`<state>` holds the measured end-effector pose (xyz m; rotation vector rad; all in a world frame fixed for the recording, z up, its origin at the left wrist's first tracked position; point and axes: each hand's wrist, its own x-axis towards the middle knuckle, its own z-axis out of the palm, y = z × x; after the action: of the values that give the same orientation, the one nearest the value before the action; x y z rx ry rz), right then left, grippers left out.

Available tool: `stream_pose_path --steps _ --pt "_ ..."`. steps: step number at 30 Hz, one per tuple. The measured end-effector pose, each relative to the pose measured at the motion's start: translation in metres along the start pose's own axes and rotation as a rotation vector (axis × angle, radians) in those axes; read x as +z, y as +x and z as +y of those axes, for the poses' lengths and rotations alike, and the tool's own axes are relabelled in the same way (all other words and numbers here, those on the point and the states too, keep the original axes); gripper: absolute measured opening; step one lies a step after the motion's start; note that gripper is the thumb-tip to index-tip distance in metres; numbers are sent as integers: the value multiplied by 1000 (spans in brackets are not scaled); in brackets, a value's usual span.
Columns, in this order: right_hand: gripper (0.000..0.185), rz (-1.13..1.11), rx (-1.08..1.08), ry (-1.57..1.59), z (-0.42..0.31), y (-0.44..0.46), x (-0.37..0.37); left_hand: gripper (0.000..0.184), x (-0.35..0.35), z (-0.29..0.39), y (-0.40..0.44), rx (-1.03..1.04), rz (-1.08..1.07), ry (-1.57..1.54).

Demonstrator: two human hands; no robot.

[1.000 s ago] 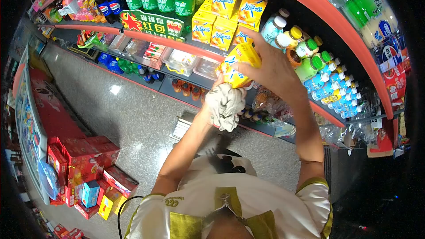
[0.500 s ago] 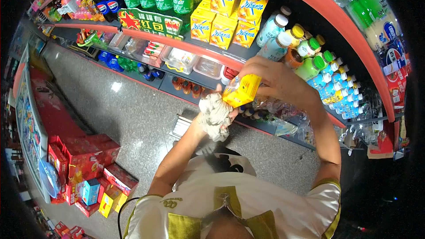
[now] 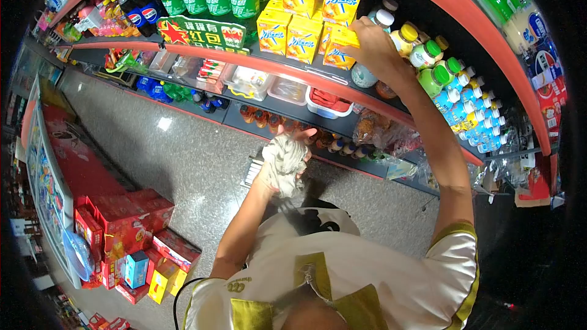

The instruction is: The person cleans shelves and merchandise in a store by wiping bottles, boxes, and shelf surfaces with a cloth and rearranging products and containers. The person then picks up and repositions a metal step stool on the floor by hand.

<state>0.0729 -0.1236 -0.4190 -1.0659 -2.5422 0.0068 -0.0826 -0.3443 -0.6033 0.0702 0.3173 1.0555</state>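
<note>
The left hand (image 3: 299, 160) holds a crumpled white cloth (image 3: 282, 162), low down. Above, yellow boxes (image 3: 301, 38) sit stacked on the shelf (image 3: 299, 72). By their right end, one yellow box (image 3: 340, 50) looks nearly in place, but the right hand (image 3: 378, 52) has not let go yet.

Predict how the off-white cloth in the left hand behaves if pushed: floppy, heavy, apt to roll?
Likely floppy: the cloth bunches into loose, irregular folds. Probably light, since its layers look thin; dampness can't be told. Unlikely to roll, lacking a smooth round side.
</note>
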Motion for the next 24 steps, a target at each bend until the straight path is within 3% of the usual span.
stream_pose_path --steps 7,11,19,24 --pt "48 -43 85 21 4 8 23 77 6 -4 -13 27 47 98" --pt "45 10 99 62 -3 5 27 73 11 -6 -12 18 105 48" --pt "38 165 10 127 -4 -3 35 76 -3 -9 2 8 27 0" --pt "37 153 -9 -162 -10 -8 32 79 3 -10 3 -22 39 -44"
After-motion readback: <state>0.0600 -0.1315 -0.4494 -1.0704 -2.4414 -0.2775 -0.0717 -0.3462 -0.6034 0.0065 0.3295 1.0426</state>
